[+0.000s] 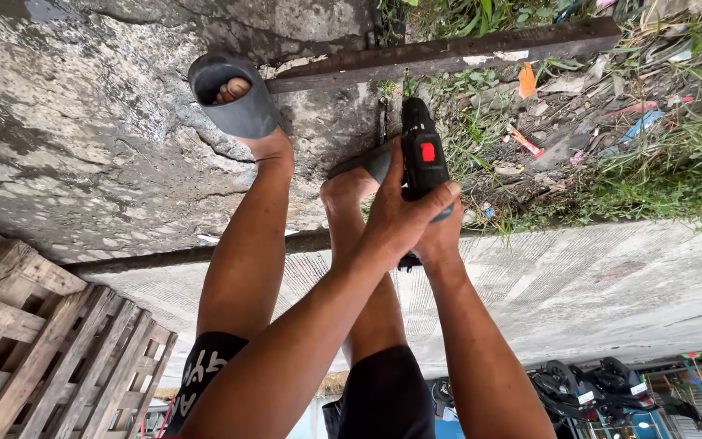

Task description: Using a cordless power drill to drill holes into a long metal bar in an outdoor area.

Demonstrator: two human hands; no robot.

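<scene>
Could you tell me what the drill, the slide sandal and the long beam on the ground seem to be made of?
Drill: apparently matte black moulded plastic with a red button; both the left hand and right hand grip it.
Slide sandal: probably soft grey foam or rubber, smooth and thick.
Beam: looks like dark, weathered wood, with a rough grainy face, though rusted metal can't be excluded.

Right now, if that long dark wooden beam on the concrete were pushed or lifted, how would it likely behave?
The wooden beam looks stiff and probably heavy for its length. Its flat faces suggest it would slide, not roll. Both hands, left hand and right hand, grip a black drill pointed toward it.
</scene>
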